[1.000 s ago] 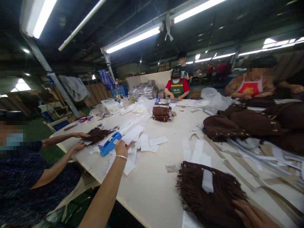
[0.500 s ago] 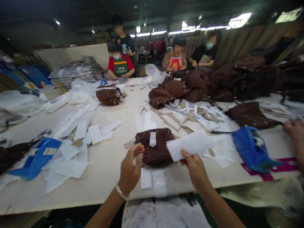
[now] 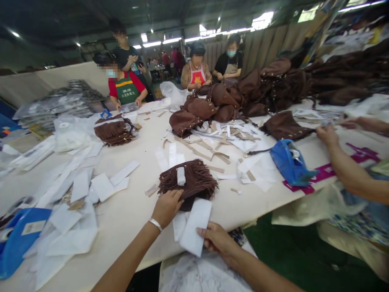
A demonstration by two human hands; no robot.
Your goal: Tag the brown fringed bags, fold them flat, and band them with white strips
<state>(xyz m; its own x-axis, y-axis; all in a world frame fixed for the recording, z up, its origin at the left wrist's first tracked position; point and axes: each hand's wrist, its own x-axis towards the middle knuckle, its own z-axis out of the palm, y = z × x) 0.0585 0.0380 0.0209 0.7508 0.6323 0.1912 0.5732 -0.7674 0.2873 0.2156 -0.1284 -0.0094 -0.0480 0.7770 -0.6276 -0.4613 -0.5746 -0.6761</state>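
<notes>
Pinching a white rectangular strip [image 3: 194,233] before the fringed brown bag [image 3: 197,178] on the table [image 3: 121,219], the right hand [image 3: 220,241] could crease it by squeezing harder, while the left hand [image 3: 166,209], touching the bag, grip unclear, could skew it by pulling.

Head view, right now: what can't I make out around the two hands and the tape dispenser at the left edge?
Head view: the underside of the fringed bag, hidden by its upper face.
Head view: whether the left hand pinches the bag or only rests on it; the hand covers the contact.
Head view: the far face of the white strip in the right hand, turned away.
Head view: the rest of the blue tape dispenser, cut off by the left edge.
</notes>
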